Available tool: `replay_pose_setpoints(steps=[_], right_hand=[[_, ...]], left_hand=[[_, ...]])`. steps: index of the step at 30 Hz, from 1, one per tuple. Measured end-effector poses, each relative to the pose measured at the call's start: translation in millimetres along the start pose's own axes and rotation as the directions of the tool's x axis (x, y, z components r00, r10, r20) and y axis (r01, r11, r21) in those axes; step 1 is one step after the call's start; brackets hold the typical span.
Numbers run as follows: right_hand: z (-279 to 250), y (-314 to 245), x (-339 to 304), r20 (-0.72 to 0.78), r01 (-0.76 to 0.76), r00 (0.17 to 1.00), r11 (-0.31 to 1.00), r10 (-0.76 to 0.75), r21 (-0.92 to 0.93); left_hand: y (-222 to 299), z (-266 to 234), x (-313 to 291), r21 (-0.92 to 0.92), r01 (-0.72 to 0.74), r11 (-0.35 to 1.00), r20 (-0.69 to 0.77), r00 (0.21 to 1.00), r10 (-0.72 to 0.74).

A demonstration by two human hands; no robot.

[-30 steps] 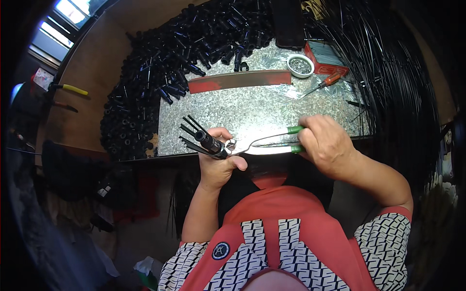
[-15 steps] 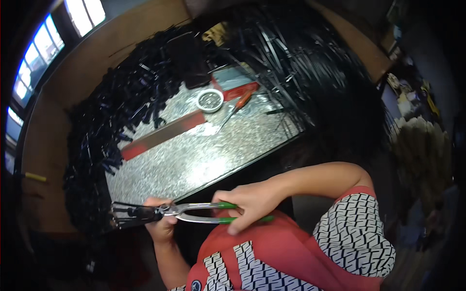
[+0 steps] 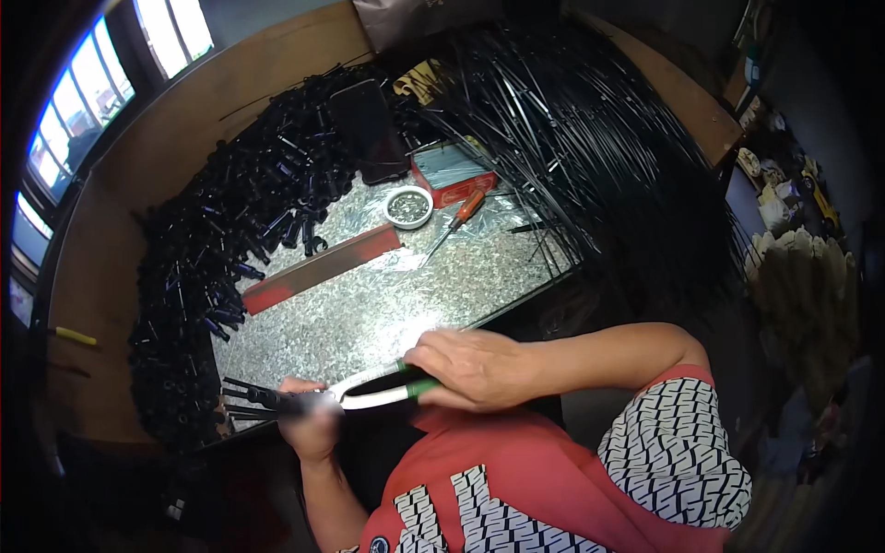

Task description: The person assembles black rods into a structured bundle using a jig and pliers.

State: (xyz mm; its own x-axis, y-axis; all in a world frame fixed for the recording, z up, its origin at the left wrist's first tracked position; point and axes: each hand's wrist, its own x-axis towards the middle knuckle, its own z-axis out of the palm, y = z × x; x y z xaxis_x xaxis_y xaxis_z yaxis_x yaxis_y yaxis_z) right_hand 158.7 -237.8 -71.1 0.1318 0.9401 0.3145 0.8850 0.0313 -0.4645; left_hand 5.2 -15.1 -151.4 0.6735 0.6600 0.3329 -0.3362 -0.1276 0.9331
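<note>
My right hand (image 3: 475, 369) is wrapped round the green grips of a pair of long-handled metal pliers (image 3: 373, 398). The two handles stand somewhat apart. To the left, my left hand (image 3: 312, 435) grips a black part with several thin prongs (image 3: 256, 396), which point left past the table's near edge. The pliers' head meets this part right at my left fingers; motion blur hides the jaws and exactly how they touch it.
Black tubular parts (image 3: 221, 221) heap along the table's left and back, long black rods (image 3: 590, 129) at the right. On the speckled tabletop (image 3: 369, 313) lie a red-ended metal bar (image 3: 318, 267), an orange-handled screwdriver (image 3: 466, 210), a white bowl of small metal pieces (image 3: 408, 208) and a red box (image 3: 461, 191).
My right hand has moved up and swung the pliers' handles away from my body, turning its back upward. My left hand keeps the black part in nearly the same place. The whole view shifts slightly.
</note>
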Motion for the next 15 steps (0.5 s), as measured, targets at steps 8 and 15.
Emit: replay_pose_setpoints(steps=[8, 15], right_hand=[[-20, 15, 11, 0.888, -0.881, 0.459, 0.145, 0.035, 0.449], [-2, 12, 10, 0.078, -0.087, 0.991, 0.976, 0.104, -0.198]], left_hand=[[12, 7, 3, -0.037, 0.106, 0.994, 0.160, 0.982, -0.099], [22, 21, 10, 0.004, 0.171, 0.985, 0.143, 0.975, -0.170]])
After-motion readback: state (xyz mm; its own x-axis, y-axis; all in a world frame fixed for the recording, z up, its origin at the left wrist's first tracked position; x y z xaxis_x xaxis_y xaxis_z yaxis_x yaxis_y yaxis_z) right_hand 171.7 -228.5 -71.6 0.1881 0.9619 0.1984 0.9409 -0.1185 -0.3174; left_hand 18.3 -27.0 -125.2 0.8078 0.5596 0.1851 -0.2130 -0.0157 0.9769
